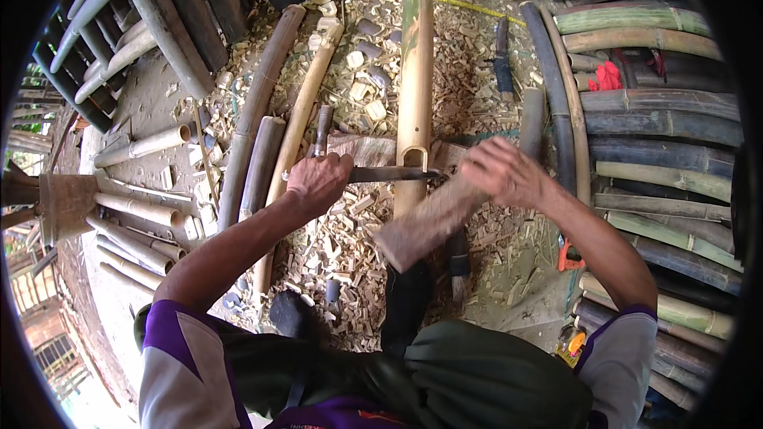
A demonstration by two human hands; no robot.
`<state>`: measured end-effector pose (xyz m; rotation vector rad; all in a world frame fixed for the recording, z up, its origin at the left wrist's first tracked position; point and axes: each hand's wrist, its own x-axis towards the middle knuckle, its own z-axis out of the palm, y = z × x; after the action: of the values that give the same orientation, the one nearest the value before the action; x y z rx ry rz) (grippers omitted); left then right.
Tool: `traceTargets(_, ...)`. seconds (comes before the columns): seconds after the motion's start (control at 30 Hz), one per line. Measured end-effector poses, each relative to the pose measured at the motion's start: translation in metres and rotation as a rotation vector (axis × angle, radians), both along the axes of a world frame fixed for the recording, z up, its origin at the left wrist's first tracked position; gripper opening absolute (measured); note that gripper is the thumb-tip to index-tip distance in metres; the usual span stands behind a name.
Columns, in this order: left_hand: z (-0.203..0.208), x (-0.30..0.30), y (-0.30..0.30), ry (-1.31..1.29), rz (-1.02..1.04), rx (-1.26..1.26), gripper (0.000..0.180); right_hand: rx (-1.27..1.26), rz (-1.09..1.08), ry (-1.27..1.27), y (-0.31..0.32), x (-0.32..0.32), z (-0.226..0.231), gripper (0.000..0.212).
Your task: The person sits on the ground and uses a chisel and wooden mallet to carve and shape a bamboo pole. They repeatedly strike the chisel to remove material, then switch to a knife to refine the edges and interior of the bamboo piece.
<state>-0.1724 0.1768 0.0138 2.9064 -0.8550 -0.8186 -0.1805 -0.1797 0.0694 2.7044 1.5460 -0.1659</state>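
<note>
A pale bamboo pole point(414, 71) runs away from me, with a rounded notch point(412, 157) cut into its near part. My left hand point(319, 181) is wrapped round the handle end of a dark, straight steel blade point(389, 175), which lies crosswise over the pole just below the notch. To the right, my right hand point(502, 171) is closed on the narrow end of a thick wooden mallet point(425, 226). The mallet is smeared by motion; its broad end points down and left, nearer to me than the blade.
Wood chips point(350, 246) cover the ground around my dark shoes. Bamboo lengths point(652, 123) are stacked along the right, beside a red glove point(606, 76) and an orange-handled tool point(569, 257). More cut bamboo point(143, 147) lies left. A dark-handled tool point(502, 59) and a brush-like tool point(458, 266) rest on the ground.
</note>
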Motion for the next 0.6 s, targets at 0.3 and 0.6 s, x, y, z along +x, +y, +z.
traceTargets(0.3, -0.005, 0.050, 0.012, 0.545, 0.357, -0.630, 0.034, 0.568, -0.849, 0.465, -0.007, -0.020, 0.038, 0.048)
traceTargets(0.6, -0.017, 0.052, 0.006, -0.036, 0.012, -0.454, 0.051, 1.012, -1.204, 0.757, -0.007, -0.060, 0.041, 0.053)
